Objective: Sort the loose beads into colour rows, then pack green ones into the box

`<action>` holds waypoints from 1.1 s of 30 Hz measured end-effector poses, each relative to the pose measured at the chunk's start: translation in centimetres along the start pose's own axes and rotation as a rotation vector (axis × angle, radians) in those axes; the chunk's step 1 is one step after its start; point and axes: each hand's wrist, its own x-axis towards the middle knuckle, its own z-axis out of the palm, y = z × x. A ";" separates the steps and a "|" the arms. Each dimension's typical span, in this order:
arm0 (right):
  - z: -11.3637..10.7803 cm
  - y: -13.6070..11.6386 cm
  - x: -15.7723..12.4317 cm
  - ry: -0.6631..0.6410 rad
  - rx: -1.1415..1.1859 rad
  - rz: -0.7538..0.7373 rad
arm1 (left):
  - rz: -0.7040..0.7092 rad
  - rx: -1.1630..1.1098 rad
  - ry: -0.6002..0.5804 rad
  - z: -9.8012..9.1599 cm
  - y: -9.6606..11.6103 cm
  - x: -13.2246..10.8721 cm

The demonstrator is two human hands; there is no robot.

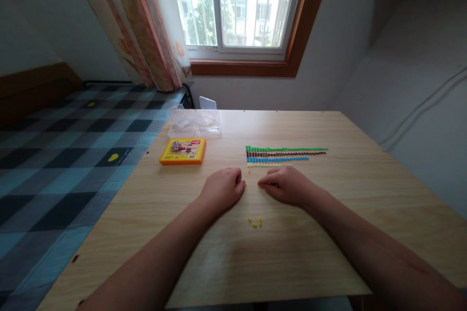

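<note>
My left hand (222,188) rests on the wooden table (328,233) with fingers curled; a tiny yellow bead (245,184) shows at its fingertips. My right hand (284,184) lies just to the right, fingers pinched together, and whatever it may hold is hidden. Just beyond the hands run rows of small beads: green (286,148), brown (286,154), blue (277,159) and a pale yellow row (268,165). A few loose yellow beads (255,222) lie on the table nearer to me, between my forearms.
An orange-yellow box (183,150) lies at the left of the table, with a clear plastic compartment case (194,123) behind it. A bed with a blue plaid cover (65,155) stands along the table's left edge. A window and a curtain are beyond.
</note>
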 end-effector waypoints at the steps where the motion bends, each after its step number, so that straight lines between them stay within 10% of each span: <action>1: 0.3 0.0 0.2 0.025 -0.018 0.019 | -0.002 0.003 -0.001 0.0 0.0 0.0; 33: 2.5 0.2 2.0 0.221 -0.110 0.156 | -0.032 0.029 0.024 0.2 0.2 0.1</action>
